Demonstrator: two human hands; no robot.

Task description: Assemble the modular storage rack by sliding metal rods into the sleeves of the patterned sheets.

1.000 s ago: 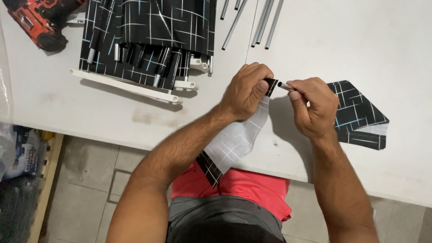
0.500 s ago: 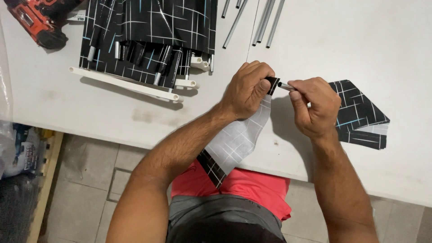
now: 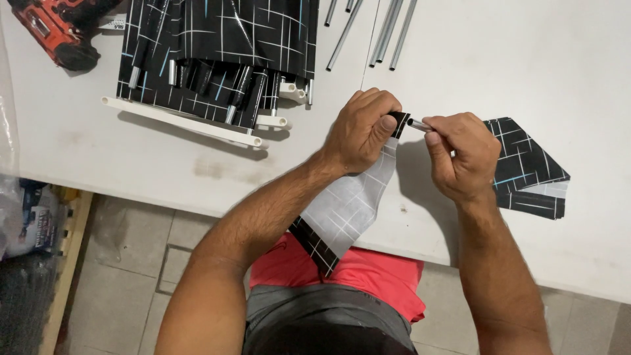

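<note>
**Both hands pinched at the rod-and-sleeve joint, hardly any change**

Pinched tight: left hand [image 3: 360, 131] is closed in a fist around the black end of a fabric sleeve [image 3: 348, 207], thumb and fingers pressed together on it just right of frame centre. Right hand [image 3: 462, 154] is closed on a thin metal rod [image 3: 418, 124], only a short silvery stub showing between the two fists, its tip at the mouth of the black sleeve end.

Against the views half a second and a second ago: hands, rod and cloth sit in nearly the same spot. No visible slide of the rod; the exposed stub looks about as long as it did. Reading: the feeding of rod into sleeve is slow or stalled at the opening, a fiddly stage, not a finished one.

Outward from the grip:
- Sleeve hangs from the left fist down over the white table [image 3: 539, 59] edge toward the lap, pale underside up, black border at the bottom.
- Folded black checked cloth [image 3: 529, 172] lies flat on the table, just right of the right hand.
- Upper centre: loose metal tubes [image 3: 388, 33] lying side by side.
- Upper left: stack of black patterned fabric pieces [image 3: 217, 52] with rods in them, white plastic bars along the near edge.
- Far upper left corner: red power drill [image 3: 52, 29].
</note>
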